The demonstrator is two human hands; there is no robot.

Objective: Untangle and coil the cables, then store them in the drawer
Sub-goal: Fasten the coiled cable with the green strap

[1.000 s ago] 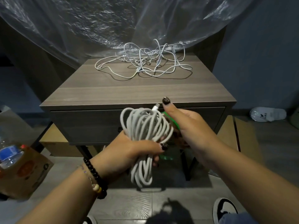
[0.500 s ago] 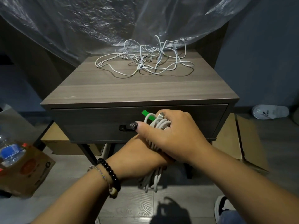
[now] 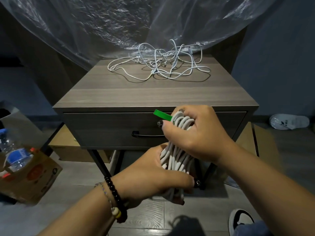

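A coiled white cable (image 3: 176, 159) is bunched in front of the nightstand, and both hands hold it. My left hand (image 3: 153, 176) grips its lower part from the left. My right hand (image 3: 196, 133) grips its upper end, where a green strap (image 3: 162, 115) sticks out to the left. A tangle of thin white cables (image 3: 162, 65) lies at the back of the nightstand top (image 3: 136, 96). The drawer (image 3: 110, 128) is closed; its dark handle (image 3: 146, 135) shows just left of my right hand.
Clear plastic sheeting (image 3: 119, 23) hangs behind the nightstand. A cardboard box (image 3: 32, 174) with a water bottle (image 3: 15, 154) sits on the floor at left. More cardboard (image 3: 245, 138) lies under the nightstand. A white slipper (image 3: 289, 121) lies at right; my shoe (image 3: 240, 220) is at bottom right.
The loose coil was squeezed into a tight bundle. My right hand closed over its top and my left hand slid lower, and the green strap now sticks out at the top.
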